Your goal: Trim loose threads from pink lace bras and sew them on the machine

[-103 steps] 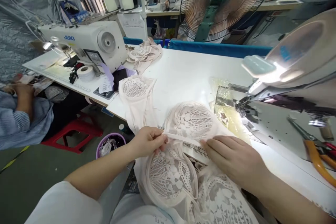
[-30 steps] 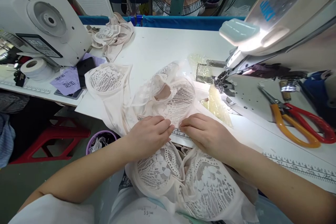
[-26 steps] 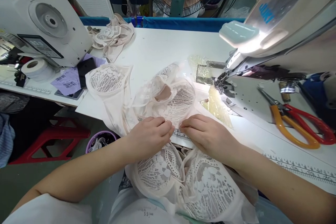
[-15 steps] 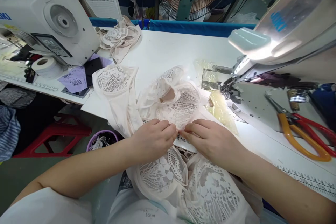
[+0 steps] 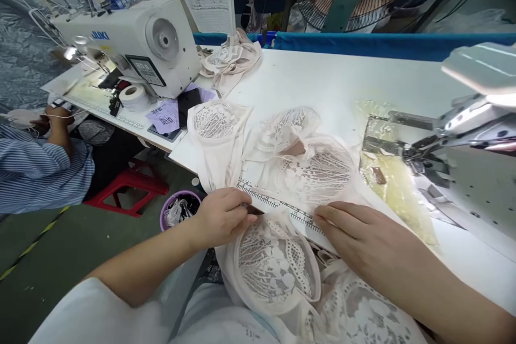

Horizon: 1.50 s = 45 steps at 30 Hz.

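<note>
On the white table lies a pale lace bra (image 5: 318, 169), its cups toward me and its lower edge beside a printed ruler strip (image 5: 262, 198). My right hand (image 5: 363, 236) has its fingers together at that edge, fingertips on the fabric and thumb mostly hidden. Left of it, my left hand (image 5: 223, 219) is closed in a pinch over the ruler. A small dark bit shows at its fingertips, too small to name. More pale lace bras (image 5: 278, 269) lie across my lap, under both hands.
A sewing machine head (image 5: 475, 123) stands at right, with yellowish plastic film (image 5: 397, 193) by its needle area. Another white machine (image 5: 133, 37) is at back left, near a tape roll (image 5: 134, 98). A purple bin (image 5: 163, 217) and red stool (image 5: 124, 191) are on the floor. A co-worker in stripes (image 5: 44, 166) sits at left.
My hands have moved apart: the left has left the bra's lower edge, uncovering the ruler, while the right stays by the edge. The view has turned left, bringing the co-worker in.
</note>
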{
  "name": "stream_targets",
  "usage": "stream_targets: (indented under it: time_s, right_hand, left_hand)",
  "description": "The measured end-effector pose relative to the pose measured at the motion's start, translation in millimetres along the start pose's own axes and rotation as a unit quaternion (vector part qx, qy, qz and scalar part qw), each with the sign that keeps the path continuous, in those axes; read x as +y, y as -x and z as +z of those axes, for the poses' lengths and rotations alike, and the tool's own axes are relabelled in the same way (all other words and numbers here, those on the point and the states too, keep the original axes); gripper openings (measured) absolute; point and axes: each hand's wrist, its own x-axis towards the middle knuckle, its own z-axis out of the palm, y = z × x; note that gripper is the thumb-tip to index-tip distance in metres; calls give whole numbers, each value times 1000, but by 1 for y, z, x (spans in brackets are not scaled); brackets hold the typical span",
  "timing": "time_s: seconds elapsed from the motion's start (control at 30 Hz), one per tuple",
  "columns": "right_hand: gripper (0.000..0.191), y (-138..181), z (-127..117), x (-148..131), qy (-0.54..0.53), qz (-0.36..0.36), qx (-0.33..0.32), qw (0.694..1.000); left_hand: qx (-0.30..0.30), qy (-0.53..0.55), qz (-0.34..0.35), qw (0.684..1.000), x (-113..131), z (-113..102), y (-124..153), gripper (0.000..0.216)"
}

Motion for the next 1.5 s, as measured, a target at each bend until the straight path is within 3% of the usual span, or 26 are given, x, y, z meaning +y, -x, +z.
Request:
stream_targets:
  time_s: [0.07,0.17,0.23,0.43,0.57,0.83,1.17,1.5]
  right_hand:
    - [35,0,0,-1,4,-1,-11,1000]
    - [34,-1,-1,-2,8,1,-19,1000]
    - [33,-2,-1,-3,13,6,-22,1000]
    - [33,-1,0,-4,21,5,-23,999]
    - [34,3,3,-4,28,3,-34,999]
    - [36,1,2,-4,22,2,-24,999]
    - [36,0,0,-4,15,4,-23,1000]
    - [35,0,1,-4,17,4,-20,1000]
  left_hand:
    - [-34,-29,1,999,0,-1,-8,21]
    - [-121,-65,-14,990,-4,3,-19,29]
    - [-144,-66,-29,987,-11,5,-24,32]
    - [-125,6,9,992,-34,3,-31,28]
    - [-120,42,-1,992,-39,2,-28,26]
    - [-38,85,-22,995,-39,8,-21,23]
    - [-25,56,-184,981,-20,13,-36,14]
    - [-54,33,-261,963,-11,15,-40,4]
